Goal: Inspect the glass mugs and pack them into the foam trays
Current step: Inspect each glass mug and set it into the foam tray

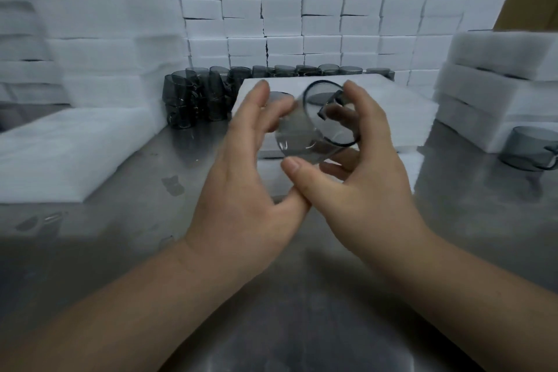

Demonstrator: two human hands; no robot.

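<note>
Both hands are raised together over the shiny stainless steel bench, and between them they carry one smoky grey glass mug. The mug is tilted, with its dark round rim turned up and to the right and its thick clear bottom turned down and to the left. Its handle is on the far side and is seen through the glass. The right hand grips the mug: the thumb presses on the lower wall near the bottom, and the curled fingers lie around the far side, showing through the glass. The left hand is spread wide with almost straight fingers, whose tips touch the left side of the mug, and its thumb lies under the right thumb and touches it. Just behind the hands lies a flat white foam tray on the bench, and in its pockets sit packed grey mugs, of which only the mouths show. At the back left stands a cluster of stacked dark grey mugs, and more of them stand in a row behind the tray. A single grey mug stands on the bench at the right, beside a pile of white foam trays. White foam sheets lie at the left, and a wall of white foam blocks closes the back.
</note>
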